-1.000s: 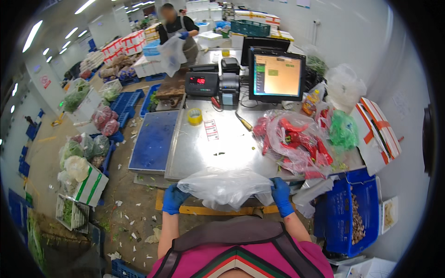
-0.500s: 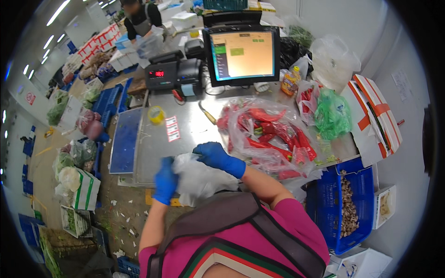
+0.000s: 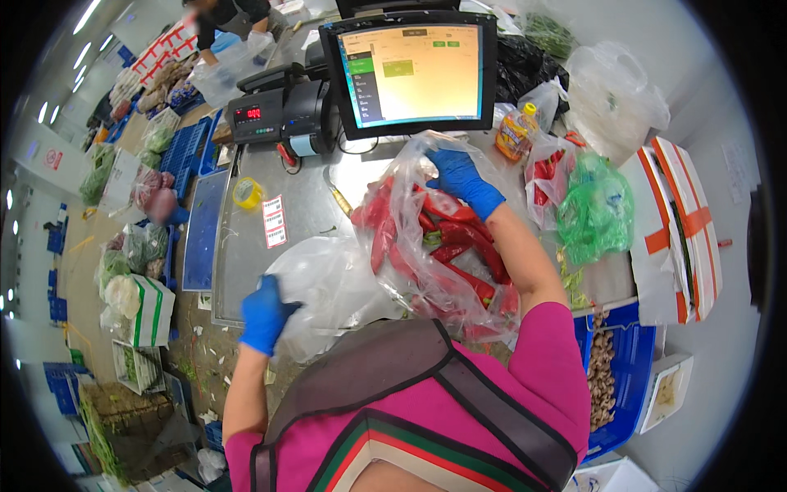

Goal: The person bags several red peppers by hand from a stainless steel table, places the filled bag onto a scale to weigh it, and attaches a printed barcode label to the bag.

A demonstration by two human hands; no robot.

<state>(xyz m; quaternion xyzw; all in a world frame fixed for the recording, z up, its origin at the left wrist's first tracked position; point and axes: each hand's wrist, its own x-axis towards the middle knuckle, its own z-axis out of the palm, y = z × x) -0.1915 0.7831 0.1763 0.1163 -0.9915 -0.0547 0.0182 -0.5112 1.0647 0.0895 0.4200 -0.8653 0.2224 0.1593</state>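
Observation:
Long red peppers fill a large clear plastic bag on the metal table. My right hand, in a blue glove, grips this bag near its far rim, fingers closed on the film. A thin whitish plastic bag lies spread, seemingly empty, over the table's near edge. At its left side my left hand, also gloved in blue, has its fingers curled and thumb against the film. The exact pinch point is hidden. A yellow-handled tool lies left of the peppers, partly covered by their bag.
Behind stand a monitor and a scale with a printer. Tape and a label strip lie left. Rightward are a yellow-capped bottle, a green bag, a foam box and a blue crate. Another person stands far left.
My right hand has left the whitish bag and reached forward to the peppers' bag, whose rim is now lifted. My left hand has moved left and the whitish bag is spread wider.

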